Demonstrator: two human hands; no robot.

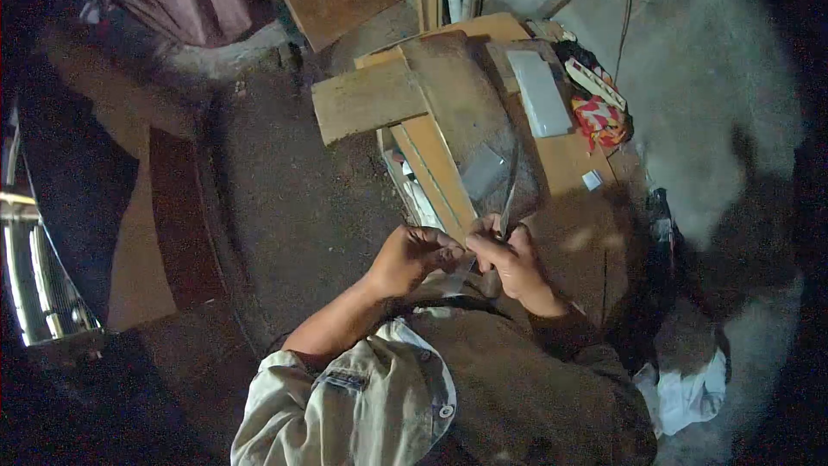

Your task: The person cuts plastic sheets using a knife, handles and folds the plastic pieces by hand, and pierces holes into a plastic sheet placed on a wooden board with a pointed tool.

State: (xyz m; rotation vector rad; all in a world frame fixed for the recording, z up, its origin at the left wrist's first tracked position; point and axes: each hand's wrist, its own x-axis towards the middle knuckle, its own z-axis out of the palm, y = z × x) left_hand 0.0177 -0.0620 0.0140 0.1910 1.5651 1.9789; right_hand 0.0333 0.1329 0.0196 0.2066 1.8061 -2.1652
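My right hand (pixel 511 261) is closed around a long, narrow, grey blade-like tool (pixel 512 194), which points up and away from me. Whether it is a knife or a pair of scissors I cannot make out. Close beside it, my left hand (pixel 416 261) is pinched, its fingertips almost meeting those of the right. Something thin and pale shows just below the fingers, too blurred to name. Beyond the hands, a small clear or grey sheet (pixel 485 171) lies on a worn brown board (pixel 453 86).
A wooden plank (pixel 366 103) juts left from the work surface. On the right are a white flat box (pixel 541 93), a red and yellow cloth (pixel 601 121) and a small white piece (pixel 591 179). Dark floor (pixel 285 181) lies left; a grey wall (pixel 707 78) stands right.
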